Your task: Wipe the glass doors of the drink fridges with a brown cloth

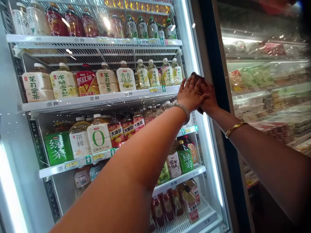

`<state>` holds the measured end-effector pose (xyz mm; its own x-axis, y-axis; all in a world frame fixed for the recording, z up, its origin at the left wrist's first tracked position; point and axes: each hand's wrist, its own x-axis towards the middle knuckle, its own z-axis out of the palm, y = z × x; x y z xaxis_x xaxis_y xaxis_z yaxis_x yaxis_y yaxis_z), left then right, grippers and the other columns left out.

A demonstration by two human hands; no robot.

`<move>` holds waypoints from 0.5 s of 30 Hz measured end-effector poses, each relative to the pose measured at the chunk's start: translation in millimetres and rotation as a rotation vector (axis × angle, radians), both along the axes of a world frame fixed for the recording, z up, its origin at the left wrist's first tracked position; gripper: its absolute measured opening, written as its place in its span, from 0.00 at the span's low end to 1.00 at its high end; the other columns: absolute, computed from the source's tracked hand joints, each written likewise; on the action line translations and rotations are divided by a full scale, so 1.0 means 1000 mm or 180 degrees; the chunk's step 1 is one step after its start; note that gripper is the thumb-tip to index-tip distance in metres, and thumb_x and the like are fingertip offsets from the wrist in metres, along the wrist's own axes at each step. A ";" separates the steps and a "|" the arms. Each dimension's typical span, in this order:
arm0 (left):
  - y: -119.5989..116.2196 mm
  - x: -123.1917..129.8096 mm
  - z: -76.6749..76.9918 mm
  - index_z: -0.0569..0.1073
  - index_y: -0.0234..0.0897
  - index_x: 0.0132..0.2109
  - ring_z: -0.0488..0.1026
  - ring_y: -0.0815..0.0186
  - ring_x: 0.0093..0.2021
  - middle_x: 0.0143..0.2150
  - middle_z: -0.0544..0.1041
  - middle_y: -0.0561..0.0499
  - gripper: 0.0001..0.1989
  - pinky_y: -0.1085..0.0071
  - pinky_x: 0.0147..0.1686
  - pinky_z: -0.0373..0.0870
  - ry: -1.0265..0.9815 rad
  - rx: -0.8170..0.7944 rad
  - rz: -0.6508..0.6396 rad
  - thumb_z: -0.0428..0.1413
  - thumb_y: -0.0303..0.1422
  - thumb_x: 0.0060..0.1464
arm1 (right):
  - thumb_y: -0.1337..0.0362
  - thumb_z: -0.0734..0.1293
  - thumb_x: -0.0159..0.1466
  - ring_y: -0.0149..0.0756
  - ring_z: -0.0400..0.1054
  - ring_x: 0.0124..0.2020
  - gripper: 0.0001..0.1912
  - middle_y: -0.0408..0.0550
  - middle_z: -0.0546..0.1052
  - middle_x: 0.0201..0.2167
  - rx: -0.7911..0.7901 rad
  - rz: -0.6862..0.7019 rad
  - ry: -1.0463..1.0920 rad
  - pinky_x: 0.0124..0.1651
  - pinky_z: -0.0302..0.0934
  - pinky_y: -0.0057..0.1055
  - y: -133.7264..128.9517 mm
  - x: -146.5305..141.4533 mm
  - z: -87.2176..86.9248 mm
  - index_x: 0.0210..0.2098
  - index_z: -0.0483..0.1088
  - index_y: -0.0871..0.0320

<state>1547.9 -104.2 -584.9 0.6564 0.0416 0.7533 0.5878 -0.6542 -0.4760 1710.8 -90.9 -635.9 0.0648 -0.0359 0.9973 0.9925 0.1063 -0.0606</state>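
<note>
The white top shelf (97, 40) is holding pale bottles (36, 19) at its left end, dark red bottles (57, 21) beside them and green-capped bottles (142, 28) toward the right. Below, the second shelf (73, 100) is carrying large pale-labelled bottles (63, 81), a red-labelled bottle (86, 81) standing upright among them, and slimmer bottles (153, 74) at the right. The third shelf (80, 161) is supporting a green bottle (58, 147), white-labelled bottles (99, 134) and red iced-tea bottles (116, 131). A yellow-capped green bottle (185, 157) is standing on the fourth shelf (181, 181); reddish-brown bottles (167, 204) are standing on the bottom shelf (202, 221).
</note>
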 end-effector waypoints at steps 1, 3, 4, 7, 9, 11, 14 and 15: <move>-0.002 0.001 -0.011 0.54 0.32 0.77 0.41 0.55 0.81 0.80 0.52 0.46 0.40 0.55 0.79 0.29 0.0046 -0.0001 0.0003 0.35 0.53 0.69 | 0.57 0.57 0.74 0.51 0.55 0.70 0.26 0.65 0.63 0.70 0.0045 0.0047 0.0077 0.71 0.54 0.56 -0.001 -0.001 -0.015 0.68 0.62 0.59; -0.008 -0.003 -0.041 0.54 0.31 0.77 0.41 0.54 0.81 0.80 0.52 0.46 0.41 0.56 0.80 0.33 0.0243 0.0009 0.0047 0.36 0.54 0.68 | 0.56 0.58 0.73 0.52 0.51 0.72 0.26 0.60 0.61 0.72 0.0077 0.0129 0.0293 0.73 0.51 0.58 -0.003 -0.010 -0.056 0.68 0.62 0.53; -0.012 -0.007 -0.057 0.54 0.32 0.77 0.42 0.55 0.81 0.80 0.53 0.46 0.41 0.56 0.80 0.35 0.0332 0.0019 0.0073 0.37 0.55 0.68 | 0.55 0.58 0.73 0.52 0.51 0.73 0.26 0.57 0.60 0.72 0.0083 0.0135 0.0370 0.74 0.51 0.59 -0.004 -0.016 -0.078 0.69 0.61 0.51; -0.018 -0.021 -0.084 0.55 0.29 0.76 0.45 0.56 0.80 0.80 0.53 0.44 0.42 0.58 0.79 0.38 0.0599 0.0093 0.0099 0.37 0.55 0.68 | 0.55 0.55 0.73 0.53 0.49 0.74 0.29 0.59 0.60 0.72 0.0161 0.0038 0.0608 0.74 0.48 0.66 -0.001 -0.038 -0.118 0.71 0.56 0.53; -0.017 -0.033 -0.076 0.56 0.28 0.76 0.46 0.57 0.80 0.79 0.53 0.42 0.42 0.58 0.79 0.37 0.0657 0.0104 0.0133 0.36 0.55 0.69 | 0.56 0.54 0.72 0.53 0.48 0.75 0.30 0.60 0.59 0.73 0.0163 0.0044 0.0564 0.74 0.47 0.66 0.001 -0.052 -0.110 0.72 0.54 0.55; -0.011 -0.048 -0.053 0.54 0.31 0.77 0.45 0.57 0.80 0.79 0.52 0.44 0.43 0.56 0.80 0.35 0.0558 0.0063 0.0194 0.35 0.56 0.68 | 0.56 0.56 0.71 0.50 0.48 0.76 0.31 0.57 0.58 0.74 0.0063 0.0150 0.0318 0.75 0.47 0.61 0.000 -0.059 -0.077 0.72 0.56 0.53; 0.001 -0.076 -0.023 0.47 0.35 0.79 0.42 0.60 0.80 0.80 0.49 0.48 0.41 0.51 0.79 0.30 0.0277 0.0040 0.0237 0.33 0.55 0.69 | 0.59 0.60 0.68 0.47 0.52 0.75 0.29 0.51 0.62 0.73 -0.0103 0.0342 -0.0004 0.76 0.49 0.54 -0.005 -0.051 -0.024 0.69 0.62 0.50; 0.004 -0.085 -0.019 0.45 0.35 0.79 0.41 0.62 0.81 0.81 0.47 0.48 0.40 0.52 0.79 0.30 0.0262 0.0064 0.0235 0.33 0.54 0.70 | 0.61 0.60 0.67 0.48 0.53 0.74 0.29 0.53 0.63 0.71 -0.0055 0.0375 0.0092 0.76 0.49 0.56 -0.006 -0.047 -0.017 0.67 0.64 0.51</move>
